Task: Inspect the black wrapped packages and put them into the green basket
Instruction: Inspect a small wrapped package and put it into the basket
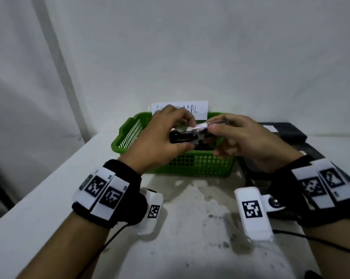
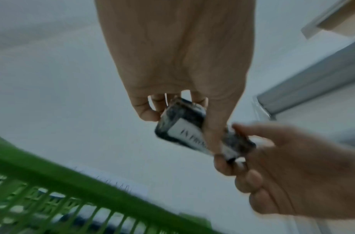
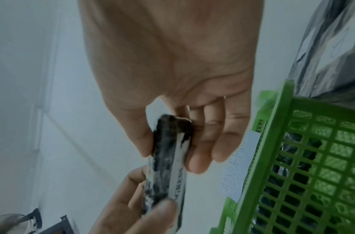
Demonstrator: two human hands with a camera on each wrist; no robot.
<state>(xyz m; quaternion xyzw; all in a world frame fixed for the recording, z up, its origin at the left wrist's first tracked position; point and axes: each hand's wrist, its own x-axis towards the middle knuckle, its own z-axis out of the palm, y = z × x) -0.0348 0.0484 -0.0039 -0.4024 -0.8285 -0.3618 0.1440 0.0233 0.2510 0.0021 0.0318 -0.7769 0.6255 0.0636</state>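
A black wrapped package point(image 1: 192, 135) with a white label is held in the air above the green basket point(image 1: 190, 164), one hand at each end. My left hand point(image 1: 164, 133) grips its left end between thumb and curled fingers. My right hand point(image 1: 236, 133) pinches its right end. In the left wrist view the package point(image 2: 184, 126) shows its printed label, with the basket rim point(image 2: 52, 178) below. The right wrist view shows the package point(image 3: 168, 152) edge-on between thumb and fingers, beside the basket wall point(image 3: 305, 158). Dark wrapped items lie inside the basket.
A white paper sign point(image 1: 198, 108) with handwriting leans on the wall behind the basket. More black packages point(image 1: 285, 131) are stacked at the right of the white table point(image 1: 49, 198). Black cables run from both wrist cameras across the table's near part.
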